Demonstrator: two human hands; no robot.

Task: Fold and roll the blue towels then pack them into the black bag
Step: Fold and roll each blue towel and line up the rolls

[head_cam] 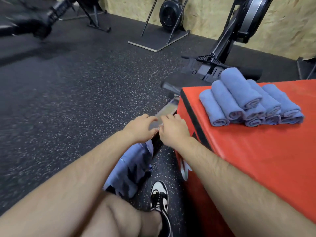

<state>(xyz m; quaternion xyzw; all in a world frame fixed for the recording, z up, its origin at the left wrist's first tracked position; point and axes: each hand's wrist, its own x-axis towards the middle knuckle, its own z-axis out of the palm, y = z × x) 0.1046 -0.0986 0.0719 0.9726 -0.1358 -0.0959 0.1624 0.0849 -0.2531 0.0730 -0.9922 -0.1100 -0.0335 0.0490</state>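
From the head camera we see both arms stretched forward and down beside the red plyo box [256, 151]. The left hand [140, 128] and right hand [172, 130] sit close together, fingers curled down over something low on the speckled rubber floor [68, 108]. Whether either grip is closed on anything, we cannot tell; motion blur smears the spot.

Under the left forearm lies a blue bundle [131, 168] with dark folds in it. It could be loose towel or a bag's mouth; we cannot say, and no black bag shows clearly.

On the box top, serving as our counter, the rolled blue towels [248, 103] are stacked in a pyramid near the far edge, spiral ends facing us.

A black-and-white sneaker [159, 195] rests on the floor beside the box wall.
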